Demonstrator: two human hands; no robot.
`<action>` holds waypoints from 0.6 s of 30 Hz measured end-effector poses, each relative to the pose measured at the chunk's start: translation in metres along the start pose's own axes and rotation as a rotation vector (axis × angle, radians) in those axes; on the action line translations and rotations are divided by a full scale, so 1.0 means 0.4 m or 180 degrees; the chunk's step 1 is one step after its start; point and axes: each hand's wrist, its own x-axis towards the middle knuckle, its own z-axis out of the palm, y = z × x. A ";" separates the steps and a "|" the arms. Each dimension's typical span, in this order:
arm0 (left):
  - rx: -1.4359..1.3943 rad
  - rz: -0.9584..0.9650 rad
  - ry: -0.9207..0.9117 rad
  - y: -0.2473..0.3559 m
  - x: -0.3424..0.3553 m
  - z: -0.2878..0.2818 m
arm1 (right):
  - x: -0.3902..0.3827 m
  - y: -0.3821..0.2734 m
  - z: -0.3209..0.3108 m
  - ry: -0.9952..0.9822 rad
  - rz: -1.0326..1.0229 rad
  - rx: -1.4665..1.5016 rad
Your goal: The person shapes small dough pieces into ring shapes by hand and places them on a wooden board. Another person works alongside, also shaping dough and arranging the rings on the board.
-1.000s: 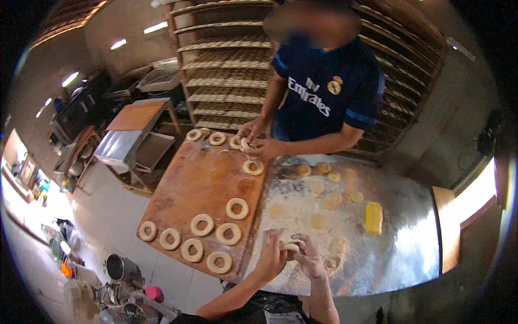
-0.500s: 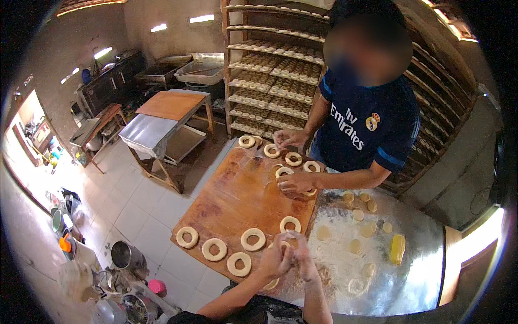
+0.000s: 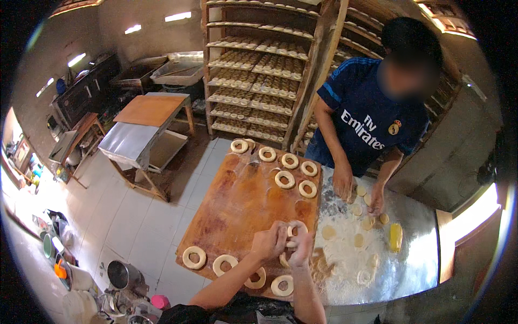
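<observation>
My left hand [image 3: 268,242] and my right hand [image 3: 300,248] meet over the near right part of a wooden board [image 3: 243,208] and together hold a ring of pale dough [image 3: 293,230]. Finished dough rings [image 3: 193,257] lie along the board's near edge, and more dough rings [image 3: 285,179] sit at its far end. Flat dough discs [image 3: 328,232] lie on the floured metal table [image 3: 410,259] just right of my hands.
A person in a dark blue shirt [image 3: 372,127] stands across the table, both hands on dough discs. A yellow block [image 3: 395,236] lies on the flour. A tall wooden rack [image 3: 259,70] of trays stands behind. A small table [image 3: 143,135] and pots [image 3: 121,274] stand on the tiled floor at left.
The view has tilted and shifted, so the board sits more to the centre. My hands have moved onto the board with the dough ring. The other person's hands went from the board's rings to the floured table.
</observation>
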 end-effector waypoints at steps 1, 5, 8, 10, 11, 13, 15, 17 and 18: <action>0.0033 0.0016 -0.0026 -0.001 0.007 -0.001 | -0.003 0.008 -0.008 0.0672 -0.0233 -0.0408; 0.0056 -0.0003 -0.0051 0.000 0.034 -0.012 | 0.017 0.024 -0.057 0.1352 -0.0175 -0.2969; -0.0208 -0.0167 -0.0167 -0.007 0.060 -0.023 | 0.025 0.002 -0.077 0.0899 -0.0100 -0.0443; -0.0270 -0.0336 -0.0313 -0.021 0.076 -0.017 | 0.034 -0.007 -0.071 0.2002 0.0383 -0.1194; -0.0190 -0.0402 -0.0435 -0.030 0.087 -0.008 | 0.043 -0.007 -0.062 0.2114 0.0597 -0.1542; -0.0267 -0.0330 -0.0432 -0.050 0.108 0.017 | 0.070 -0.009 -0.040 0.1279 0.0696 -0.2293; -0.0626 0.0073 -0.0059 -0.074 0.152 0.043 | 0.110 -0.016 -0.023 0.1798 0.0912 -0.1907; 0.0156 0.0594 0.0113 -0.095 0.220 0.047 | 0.151 -0.029 -0.011 0.2233 0.1029 -0.1790; 0.0483 0.0662 -0.0031 -0.101 0.228 0.041 | 0.171 -0.037 -0.009 0.2389 0.1219 -0.2153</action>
